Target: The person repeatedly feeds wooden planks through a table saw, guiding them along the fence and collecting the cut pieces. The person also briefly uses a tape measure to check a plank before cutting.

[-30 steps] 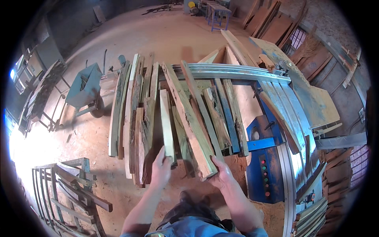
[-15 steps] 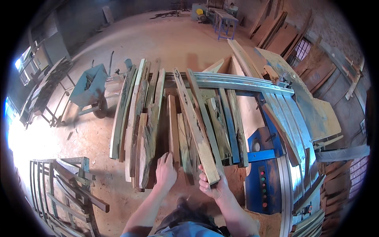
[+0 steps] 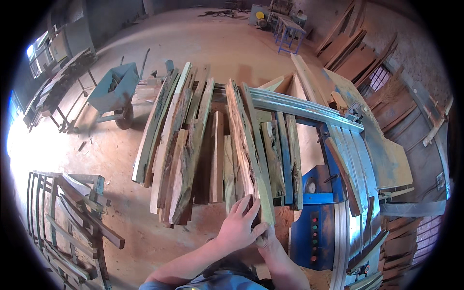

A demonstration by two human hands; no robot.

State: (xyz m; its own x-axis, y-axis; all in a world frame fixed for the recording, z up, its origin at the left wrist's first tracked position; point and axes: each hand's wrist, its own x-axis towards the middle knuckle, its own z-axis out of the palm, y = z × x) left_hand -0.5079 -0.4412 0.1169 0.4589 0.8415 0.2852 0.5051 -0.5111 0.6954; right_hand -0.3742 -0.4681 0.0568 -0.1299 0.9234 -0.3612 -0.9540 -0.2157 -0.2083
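Note:
Side by side, several rough-sawn wooden strips lie pointing away from me. Among them is a strip with a rough bark edge (image 3: pixel 243 140), its near end in my hands. My left hand (image 3: pixel 237 227) reaches across from the left, with its fingers closed over that end. Close beside it, my right hand (image 3: pixel 266 238) grips low at the same end, its fingers partly hidden behind the left hand. A pale greenish strip (image 3: pixel 265 193) lies directly to the right, its near end just above my right hand. Shorter strips (image 3: pixel 217 159) lie to the left.
A blue machine with a button panel (image 3: pixel 314 232) stands to the right, beside metal rails (image 3: pixel 355 169). Further left are a wheelbarrow (image 3: pixel 113 92) and a metal rack holding wood offcuts (image 3: pixel 72 217). Boards lean along the right wall (image 3: pixel 348 53).
My left hand has moved right, from beside a shorter strip to the end of the bark-edged strip. That strip has turned, showing its rough side. The view has shifted slightly.

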